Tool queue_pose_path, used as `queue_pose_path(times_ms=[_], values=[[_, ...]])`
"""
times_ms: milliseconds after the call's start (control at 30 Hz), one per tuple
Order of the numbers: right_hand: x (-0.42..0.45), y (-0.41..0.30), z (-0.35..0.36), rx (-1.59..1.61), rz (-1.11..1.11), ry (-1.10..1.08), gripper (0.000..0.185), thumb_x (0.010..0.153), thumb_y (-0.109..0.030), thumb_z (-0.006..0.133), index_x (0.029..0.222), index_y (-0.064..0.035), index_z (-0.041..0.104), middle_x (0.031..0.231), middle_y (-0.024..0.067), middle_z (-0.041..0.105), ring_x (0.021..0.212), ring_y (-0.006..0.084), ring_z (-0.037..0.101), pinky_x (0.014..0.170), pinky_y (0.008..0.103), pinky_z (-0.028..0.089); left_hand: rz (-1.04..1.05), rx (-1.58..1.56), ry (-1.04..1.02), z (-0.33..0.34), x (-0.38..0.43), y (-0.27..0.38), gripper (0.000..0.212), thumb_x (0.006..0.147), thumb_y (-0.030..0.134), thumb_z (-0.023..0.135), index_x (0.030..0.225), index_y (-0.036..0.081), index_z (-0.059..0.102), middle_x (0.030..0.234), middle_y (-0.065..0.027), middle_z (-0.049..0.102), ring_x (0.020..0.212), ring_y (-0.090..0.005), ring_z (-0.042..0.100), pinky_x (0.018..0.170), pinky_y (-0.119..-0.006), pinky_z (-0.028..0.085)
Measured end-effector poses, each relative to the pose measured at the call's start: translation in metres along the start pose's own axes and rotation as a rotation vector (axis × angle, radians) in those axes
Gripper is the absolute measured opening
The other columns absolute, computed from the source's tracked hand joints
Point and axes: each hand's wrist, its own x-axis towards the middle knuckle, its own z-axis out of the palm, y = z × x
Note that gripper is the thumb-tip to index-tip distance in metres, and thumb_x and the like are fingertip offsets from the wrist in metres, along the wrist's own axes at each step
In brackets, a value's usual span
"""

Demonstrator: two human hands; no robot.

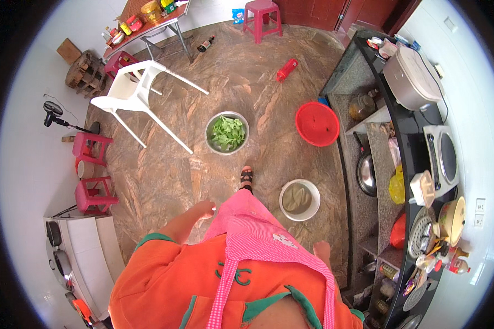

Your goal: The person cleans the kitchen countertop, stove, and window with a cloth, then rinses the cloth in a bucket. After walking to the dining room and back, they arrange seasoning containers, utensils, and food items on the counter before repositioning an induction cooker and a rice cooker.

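My left hand (206, 209) hangs beside the pink checked apron (251, 222), nothing visible in it, its fingers mostly turned from view. Only a small part of my right hand (322, 249) shows past the apron's other side; its fingers cannot be made out. On the floor ahead stands a round metal basin (206, 137) of green leafy vegetables (229, 132). Nearer my right hand is a white bucket (316, 205) with murky water and what looks like a cloth (297, 198) in it. A red plastic basin (317, 124) sits beyond the bucket, close to the counter.
A white plastic chair (127, 92) lies tipped over at left. Pink stools (91, 148) line the left wall. A red bottle (287, 70) and a dark bottle (206, 43) lie on the floor. The black counter (411, 160) on the right carries a hotplate (442, 154) and kitchenware.
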Motion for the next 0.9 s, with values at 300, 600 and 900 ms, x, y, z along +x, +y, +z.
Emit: queue_pose_path(times_ms=[300, 600, 900], values=[[0.138, -0.048, -0.093, 0.664, 0.272, 0.027, 0.021, 0.069, -0.018, 0.055, 0.068, 0.0024, 0.061, 0.068, 0.0212, 0.06, 0.067, 0.0379, 0.061, 0.062, 0.0456, 0.049, -0.028, -0.15, 0.214, -0.147, 0.103, -0.069, 0.029, 0.068, 0.016, 0.056, 0.095, 0.006, 0.063, 0.097, -0.0177, 0.062, 0.093, -0.0335, 0.059, 0.079, -0.04, 0.046], [0.271, -0.017, -0.222, 0.755, 0.372, 0.053, 0.026, 0.071, -0.014, 0.055, 0.086, 0.0067, 0.056, 0.075, 0.0246, 0.06, 0.066, 0.0349, 0.062, 0.058, 0.0432, 0.049, -0.083, -0.342, 0.377, -0.306, 0.183, -0.084, 0.022, 0.076, 0.021, 0.05, 0.086, 0.006, 0.063, 0.086, -0.0194, 0.062, 0.084, -0.0349, 0.059, 0.074, -0.042, 0.046], [0.438, 0.067, -0.233, 0.648, 0.212, -0.716, 0.021, 0.08, -0.015, 0.048, 0.079, 0.0012, 0.06, 0.062, 0.0167, 0.058, 0.056, 0.0216, 0.062, 0.045, 0.0373, 0.048, -0.233, -0.35, 0.138, -0.391, 0.271, -0.047, 0.031, 0.078, 0.035, 0.051, 0.085, 0.007, 0.062, 0.085, -0.018, 0.063, 0.082, -0.0328, 0.061, 0.071, -0.041, 0.047]])
